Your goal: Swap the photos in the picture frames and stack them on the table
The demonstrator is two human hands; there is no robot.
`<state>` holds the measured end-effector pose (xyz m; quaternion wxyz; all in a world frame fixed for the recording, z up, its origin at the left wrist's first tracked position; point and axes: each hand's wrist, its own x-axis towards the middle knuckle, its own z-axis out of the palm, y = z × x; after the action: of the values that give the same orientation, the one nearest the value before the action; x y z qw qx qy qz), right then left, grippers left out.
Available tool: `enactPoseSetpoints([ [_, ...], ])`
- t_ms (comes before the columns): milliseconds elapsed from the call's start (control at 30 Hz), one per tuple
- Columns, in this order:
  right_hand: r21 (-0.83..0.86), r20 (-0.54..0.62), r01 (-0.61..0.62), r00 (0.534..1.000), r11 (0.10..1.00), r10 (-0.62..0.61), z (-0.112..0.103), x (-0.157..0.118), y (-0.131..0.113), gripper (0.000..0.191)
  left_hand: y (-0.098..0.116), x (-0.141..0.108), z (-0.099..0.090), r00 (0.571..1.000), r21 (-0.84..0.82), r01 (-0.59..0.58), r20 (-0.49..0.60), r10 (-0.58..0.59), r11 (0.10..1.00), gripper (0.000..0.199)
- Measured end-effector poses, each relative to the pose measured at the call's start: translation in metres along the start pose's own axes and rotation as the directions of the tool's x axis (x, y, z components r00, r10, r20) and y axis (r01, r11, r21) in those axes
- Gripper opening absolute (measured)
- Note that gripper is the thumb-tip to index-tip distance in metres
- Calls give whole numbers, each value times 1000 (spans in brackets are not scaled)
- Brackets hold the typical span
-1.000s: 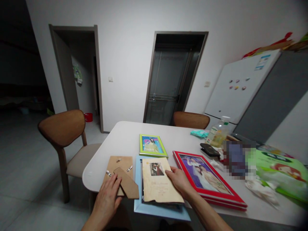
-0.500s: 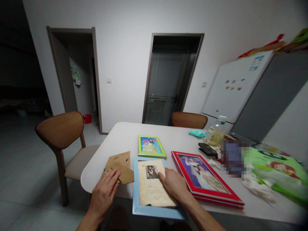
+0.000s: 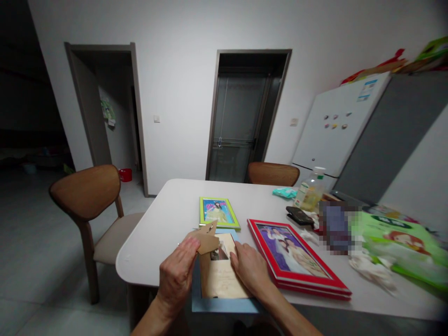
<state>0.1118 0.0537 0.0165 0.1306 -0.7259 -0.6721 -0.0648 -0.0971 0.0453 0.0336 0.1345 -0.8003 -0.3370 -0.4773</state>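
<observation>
A light blue photo frame lies face down or open at the table's near edge; which side is up I cannot tell. On it rests a yellowed paper sheet with a small dark picture. My left hand grips a brown backing board with a stand flap and metal clips, tilted over the frame's upper left. My right hand is closed at the frame's right side, its thumb by the sheet; some fingers are hidden. Beyond lies a green photo frame, and to the right are stacked red photo frames.
On the white table's right side stand a bottle of yellowish liquid, a black item, crumpled tissue and a green tissue pack. Wooden chairs stand at the left and far side.
My left hand has lifted the backing board off the table and carried it right, over the blue frame. My right hand stays at the frame's right side.
</observation>
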Motion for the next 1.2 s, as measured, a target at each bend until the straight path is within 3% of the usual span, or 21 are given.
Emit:
enactPoseSetpoints([
  [233,25,-42,118,992,993,-117,5,-5,1,29,11,-22,21,993,-21,0,116,3,1000,41],
  [433,162,-33,92,996,982,-88,11,-5,-1,36,10,-34,33,987,-36,151,63,-149,988,38],
  [667,179,41,94,994,979,-103,10,-4,-1,34,10,-32,32,990,-28,98,102,-95,995,41],
  [767,156,8,154,987,976,-158,3,-7,-5,31,10,-32,30,992,-20,64,114,-61,998,43],
  [967,210,86,242,961,947,-265,-2,-7,-7,30,13,-25,26,987,22,-36,158,32,999,45],
  [1067,440,52,179,973,880,-224,1,-1,4,35,21,-20,23,977,36,-97,193,89,995,42],
  [1200,808,128,-76,991,584,-47,-8,-2,18,47,38,-17,24,969,21,-149,200,142,989,33],
])
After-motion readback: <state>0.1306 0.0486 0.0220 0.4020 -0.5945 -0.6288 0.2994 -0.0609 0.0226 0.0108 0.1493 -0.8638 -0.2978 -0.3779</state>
